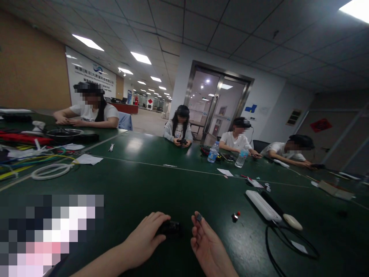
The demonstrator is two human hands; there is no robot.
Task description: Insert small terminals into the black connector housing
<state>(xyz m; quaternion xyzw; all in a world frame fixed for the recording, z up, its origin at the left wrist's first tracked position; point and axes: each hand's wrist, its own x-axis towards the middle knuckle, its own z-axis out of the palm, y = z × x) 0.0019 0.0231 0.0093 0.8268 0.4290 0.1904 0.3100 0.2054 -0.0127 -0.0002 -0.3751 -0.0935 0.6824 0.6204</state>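
Note:
My left hand (145,238) is closed around the near side of a small black device (173,227) that rests on the dark green table (138,196). What kind of device it is, I cannot tell. To its right my right hand (206,242) is raised, palm turned up, pinching a small dark grey block (198,218) between thumb and forefinger. The other fingers curl inward. A gap separates the block from the black device. On the table right of my right hand lies a small black-and-red part (235,217) with a bright face.
A white power strip (263,206), a pale computer mouse (292,222) and a looped black cable (269,246) lie to the right. Two water bottles (213,152) stand farther back. Cables and a white coil (52,171) spread at left. Several people sit around the table.

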